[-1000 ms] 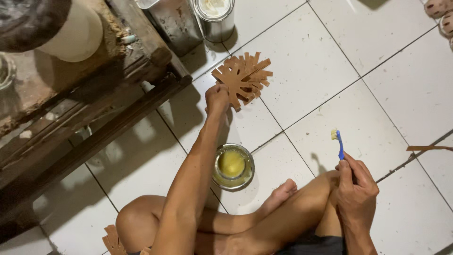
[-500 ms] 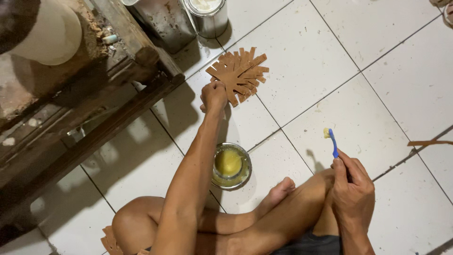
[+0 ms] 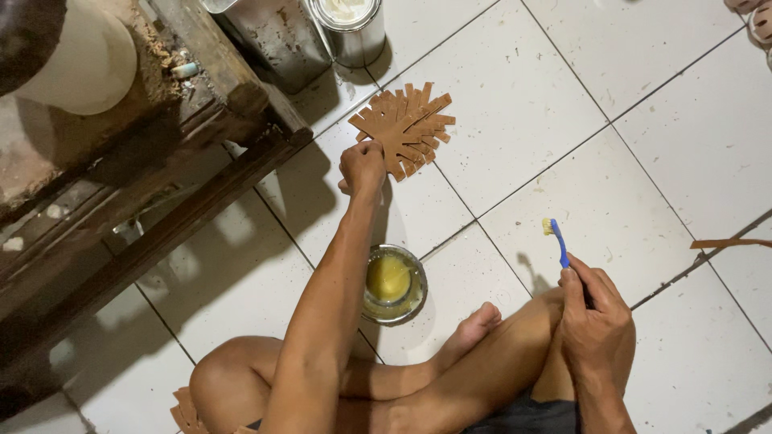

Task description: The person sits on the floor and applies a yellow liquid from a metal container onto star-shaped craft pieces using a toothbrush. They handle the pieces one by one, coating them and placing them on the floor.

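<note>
At the far left stands a dark, worn wooden counter (image 3: 161, 201) with rough brown planks. A big cream round pot (image 3: 84, 60) sits on top of it. The counter's long edge runs down to the left and blocks that whole side.

Just right of the counter's corner, a dull square metal tin (image 3: 273, 40) and a round metal can with white stuff inside (image 3: 347, 24) stand close together on the white tiled floor (image 3: 563, 104).

The left hand (image 3: 362, 167) reaches far out in front. Its fingers are curled shut, pinching the near edge of a flat pile of thin brown strips (image 3: 406, 124) fanned out like a star. The pile lies on the floor, just below the two tins and near the counter's corner.

Close to the person's bent legs sits a small round glass bowl of yellow glue (image 3: 392, 283). It is right beside the left arm, under it and a bit to the right.

Further right, the right hand (image 3: 597, 321) rests by the knee, closed around a blue toothbrush with yellow bristles (image 3: 558, 241) that points up.

The floor between the pile and the toothbrush is wide and bare. Far right, one thin brown strip (image 3: 728, 243) lies alone on the tiles, well apart from the hand. Some brown strip ends (image 3: 185, 411) peek out by the left knee at the bottom.
</note>
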`<state>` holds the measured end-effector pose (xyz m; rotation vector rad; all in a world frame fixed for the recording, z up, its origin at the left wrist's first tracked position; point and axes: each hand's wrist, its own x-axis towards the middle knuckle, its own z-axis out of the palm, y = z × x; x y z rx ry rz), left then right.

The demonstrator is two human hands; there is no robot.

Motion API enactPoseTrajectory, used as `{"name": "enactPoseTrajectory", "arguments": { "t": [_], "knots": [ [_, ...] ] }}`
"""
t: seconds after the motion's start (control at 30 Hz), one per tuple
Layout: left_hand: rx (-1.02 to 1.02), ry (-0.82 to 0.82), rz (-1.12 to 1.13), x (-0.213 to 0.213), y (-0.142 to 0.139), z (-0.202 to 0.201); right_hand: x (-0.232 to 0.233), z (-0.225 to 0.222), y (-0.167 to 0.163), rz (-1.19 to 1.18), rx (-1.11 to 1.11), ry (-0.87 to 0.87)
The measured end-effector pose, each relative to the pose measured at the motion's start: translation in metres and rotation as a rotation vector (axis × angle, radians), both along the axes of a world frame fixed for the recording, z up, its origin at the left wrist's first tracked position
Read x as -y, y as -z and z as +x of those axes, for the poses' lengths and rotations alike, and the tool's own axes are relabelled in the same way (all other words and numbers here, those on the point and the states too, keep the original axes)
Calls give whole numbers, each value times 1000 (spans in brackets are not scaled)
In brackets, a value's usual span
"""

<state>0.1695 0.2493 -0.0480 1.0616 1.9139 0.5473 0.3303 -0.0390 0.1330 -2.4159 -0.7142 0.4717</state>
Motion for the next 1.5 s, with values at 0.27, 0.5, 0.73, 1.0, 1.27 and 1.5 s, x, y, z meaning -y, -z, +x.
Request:
{"name": "enactPoseTrajectory", "arguments": {
  "t": [0.27, 0.5, 0.73, 1.0, 1.27, 1.5],
  "knots": [
    [570, -112, 279, 41, -17, -93, -1, -8, -17, 18, -50, -28],
    [292, -402, 361, 182, -93, -331, 14, -9, 12, 358, -128, -267],
    [-322, -348, 503, 355, -83, -391, -2, -62, 81, 265, -198, -792],
    [-499, 58, 641, 431, -139, -297, -47, -115, 95, -108, 377, -1172],
    [-582, 277, 601, 439, -163, -281, 0, -46, 80, 17, 568, -1176],
    [-660, 243, 623, 458, -137, -282, 39, 39, -31, 302, 120, -499]
  ]
}}
